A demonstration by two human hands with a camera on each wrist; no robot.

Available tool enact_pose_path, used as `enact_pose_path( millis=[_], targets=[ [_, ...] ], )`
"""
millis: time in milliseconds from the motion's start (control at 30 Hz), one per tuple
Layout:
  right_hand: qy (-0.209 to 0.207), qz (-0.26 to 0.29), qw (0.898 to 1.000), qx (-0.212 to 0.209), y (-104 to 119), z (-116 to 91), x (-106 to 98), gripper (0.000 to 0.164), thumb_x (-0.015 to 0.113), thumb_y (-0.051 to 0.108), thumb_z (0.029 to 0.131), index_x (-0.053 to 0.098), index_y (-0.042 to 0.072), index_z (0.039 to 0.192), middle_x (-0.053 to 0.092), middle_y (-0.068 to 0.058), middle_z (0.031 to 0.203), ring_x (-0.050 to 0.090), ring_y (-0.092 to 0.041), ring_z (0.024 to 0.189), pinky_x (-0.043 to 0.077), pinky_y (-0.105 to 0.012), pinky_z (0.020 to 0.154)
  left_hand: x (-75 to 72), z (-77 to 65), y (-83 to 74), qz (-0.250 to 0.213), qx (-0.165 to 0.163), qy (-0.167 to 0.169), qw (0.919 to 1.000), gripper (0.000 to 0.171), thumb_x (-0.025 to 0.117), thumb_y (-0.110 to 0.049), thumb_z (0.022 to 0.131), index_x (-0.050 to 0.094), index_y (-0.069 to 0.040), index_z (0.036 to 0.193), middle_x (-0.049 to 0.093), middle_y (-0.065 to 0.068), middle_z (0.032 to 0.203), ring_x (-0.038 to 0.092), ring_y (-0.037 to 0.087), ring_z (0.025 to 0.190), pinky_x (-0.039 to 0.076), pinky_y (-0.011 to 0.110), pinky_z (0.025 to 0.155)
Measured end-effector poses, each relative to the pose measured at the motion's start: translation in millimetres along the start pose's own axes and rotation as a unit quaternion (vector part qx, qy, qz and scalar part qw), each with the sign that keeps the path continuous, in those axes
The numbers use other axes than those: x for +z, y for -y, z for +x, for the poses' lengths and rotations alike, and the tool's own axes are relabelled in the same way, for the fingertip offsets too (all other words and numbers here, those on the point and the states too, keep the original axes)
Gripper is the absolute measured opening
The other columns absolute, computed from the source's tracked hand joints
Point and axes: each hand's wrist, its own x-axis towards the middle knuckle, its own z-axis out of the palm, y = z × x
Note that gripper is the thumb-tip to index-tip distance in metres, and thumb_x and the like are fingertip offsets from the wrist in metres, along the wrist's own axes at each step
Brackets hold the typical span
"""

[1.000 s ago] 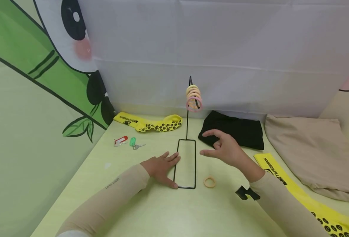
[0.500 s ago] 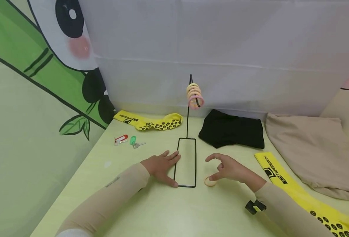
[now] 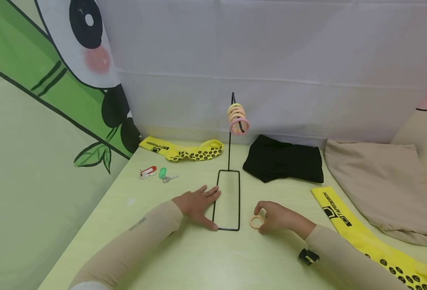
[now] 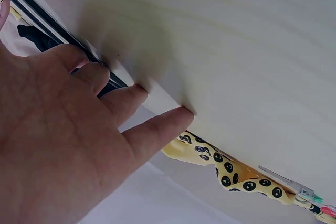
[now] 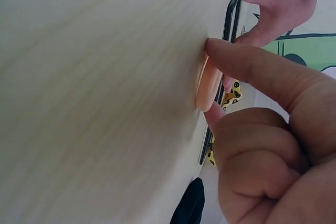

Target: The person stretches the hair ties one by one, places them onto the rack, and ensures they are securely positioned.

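Note:
A black wire stand [image 3: 239,201] has a rectangular base, and several pale rings [image 3: 236,108] hang on its top arm, with a pink ring [image 3: 247,128] at the front. My left hand [image 3: 197,206] rests spread across the base's left side, its thumb at the near left corner. Right of the base, a light orange ring [image 3: 251,223] lies flat on the table. My right hand [image 3: 279,218] pinches this ring between thumb and index finger. In the right wrist view the ring [image 5: 210,85] shows edge-on between those two fingertips, and the other fingers are curled in.
Behind the left hand are a yellow sock [image 3: 195,153], a red-tagged key [image 3: 148,172] and a green-tagged key [image 3: 162,173]. A black cloth [image 3: 284,159], beige cloth [image 3: 380,185] and second yellow sock [image 3: 347,227] lie to the right. A fabric wall [image 3: 289,60] stands behind.
My right hand has come down and toward me from beside the black cloth to the light orange ring, and its thumb and index finger have closed in on it. The left hand has stayed put.

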Motion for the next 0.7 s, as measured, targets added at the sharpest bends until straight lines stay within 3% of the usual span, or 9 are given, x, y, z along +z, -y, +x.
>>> enact_pose_path(
  millis=[133, 267, 400, 500, 567, 600, 667, 700],
  targets=[
    [-0.019, -0.032, 0.999, -0.004, 1.9, 1.4, -0.5, 0.026, 0.072, 0.0, 0.067, 0.057, 0.007, 0.087, 0.041, 0.0, 0.069, 0.034, -0.012, 0.056, 0.029, -0.024, 0.052, -0.3, 1.0, -0.5, -0.001, 0.0, -0.001, 1.0, 0.11, 0.056, -0.08, 0.064, 0.009, -0.029, 0.15, 0.001, -0.011, 0.157, 0.004, 0.026, 0.145, 0.028, 0.059, 0.104],
    [-0.046, -0.047, 0.998, -0.012, 7.3, 0.1, -5.7, 0.019, 0.07, 0.003, 0.071, 0.058, 0.008, 0.086, 0.037, 0.004, 0.059, 0.029, -0.01, 0.05, 0.026, -0.023, 0.048, -0.7, 2.0, -0.7, -0.001, -0.002, -0.001, 1.0, 0.11, 0.056, -0.08, 0.064, 0.009, -0.03, 0.15, 0.001, -0.011, 0.157, 0.004, 0.026, 0.145, 0.027, 0.059, 0.104],
    [-0.08, -0.021, 0.996, -0.042, 22.0, -7.4, -17.4, 0.019, 0.069, 0.009, 0.077, 0.058, 0.007, 0.092, 0.026, 0.006, 0.051, 0.023, -0.009, 0.045, 0.023, -0.022, 0.044, -0.3, 1.9, -0.9, 0.0, -0.004, 0.0, 1.0, 0.11, 0.057, -0.079, 0.064, 0.009, -0.03, 0.15, 0.001, -0.011, 0.157, 0.004, 0.027, 0.145, 0.027, 0.059, 0.104],
    [-0.144, 0.004, 0.987, -0.076, 40.5, -17.1, -27.7, 0.02, 0.069, 0.011, 0.079, 0.057, 0.01, 0.096, 0.025, 0.007, 0.05, 0.022, -0.007, 0.043, 0.023, -0.021, 0.043, 0.1, 1.4, -1.2, -0.001, -0.004, 0.0, 1.0, 0.11, 0.057, -0.079, 0.064, 0.009, -0.029, 0.15, 0.002, -0.01, 0.157, 0.004, 0.027, 0.145, 0.027, 0.059, 0.104],
    [-0.218, 0.011, 0.968, -0.123, 56.0, -24.7, -34.6, 0.021, 0.069, 0.01, 0.079, 0.058, 0.012, 0.096, 0.024, 0.008, 0.05, 0.021, -0.005, 0.043, 0.023, -0.02, 0.043, 0.4, 1.1, -1.0, 0.0, -0.005, -0.001, 1.0, 0.11, 0.057, -0.079, 0.064, 0.01, -0.029, 0.15, 0.002, -0.01, 0.157, 0.005, 0.027, 0.145, 0.027, 0.059, 0.104],
    [-0.261, 0.009, 0.952, -0.158, 64.3, -28.6, -38.0, 0.022, 0.07, 0.008, 0.078, 0.058, 0.012, 0.096, 0.024, 0.008, 0.049, 0.02, -0.004, 0.043, 0.022, -0.02, 0.042, 0.7, 1.1, -0.9, 0.001, -0.005, -0.002, 1.0, 0.11, 0.057, -0.079, 0.064, 0.01, -0.029, 0.15, 0.002, -0.01, 0.157, 0.005, 0.027, 0.145, 0.027, 0.059, 0.104],
    [-0.349, -0.007, 0.905, -0.243, 80.8, -36.1, -44.6, 0.024, 0.071, 0.005, 0.075, 0.059, 0.011, 0.095, 0.023, 0.009, 0.048, 0.019, -0.001, 0.043, 0.021, -0.019, 0.042, 1.3, 1.0, -0.5, 0.002, -0.005, -0.004, 1.0, 0.11, 0.057, -0.079, 0.064, 0.01, -0.029, 0.15, 0.002, -0.01, 0.157, 0.005, 0.027, 0.145, 0.028, 0.06, 0.104],
    [-0.391, -0.02, 0.874, -0.288, 89.5, -39.2, -47.8, 0.024, 0.07, 0.004, 0.073, 0.06, 0.01, 0.094, 0.023, 0.009, 0.048, 0.018, -0.001, 0.043, 0.019, -0.018, 0.042, 1.5, 1.1, -0.3, 0.002, -0.005, -0.004, 1.0, 0.11, 0.057, -0.08, 0.064, 0.01, -0.029, 0.15, 0.002, -0.01, 0.157, 0.005, 0.027, 0.145, 0.027, 0.06, 0.104]
  ],
)
